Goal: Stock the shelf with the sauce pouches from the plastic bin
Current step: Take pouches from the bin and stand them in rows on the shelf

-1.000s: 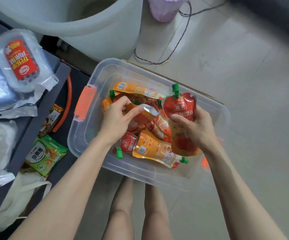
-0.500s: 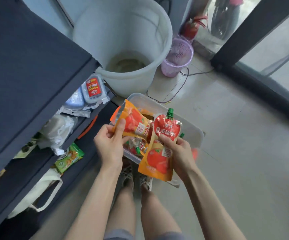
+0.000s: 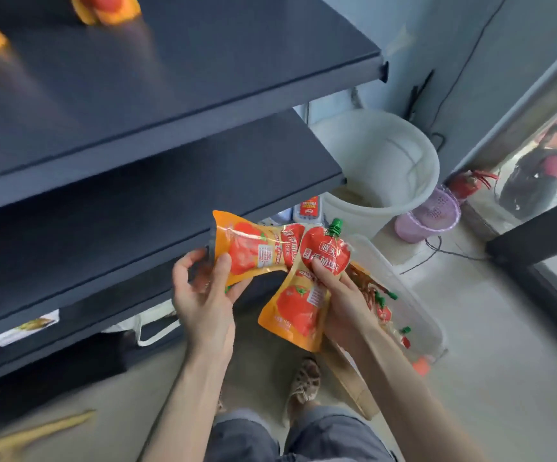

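My left hand [image 3: 203, 295] grips an orange and red sauce pouch [image 3: 250, 248] lying sideways in front of the dark shelf [image 3: 137, 201]. My right hand [image 3: 344, 295] holds a second pouch [image 3: 304, 308] upright, its green cap [image 3: 335, 226] at the top. The two pouches touch near their tops. Below my right hand the clear plastic bin [image 3: 414, 295] sits on the floor with several more pouches inside. Two blurred orange pouches [image 3: 107, 8] stand on the top shelf at the upper left.
A white bucket [image 3: 384, 168] and a purple basket [image 3: 430, 215] stand on the floor beyond the bin. A red-labelled package [image 3: 309, 206] shows under the middle shelf. A white bag [image 3: 150, 325] lies on the bottom shelf. My feet and grey shorts are below.
Both hands have lifted the two pouches away from the bin and up to shelf height. My head has tilted up, bringing the upper shelves into view.
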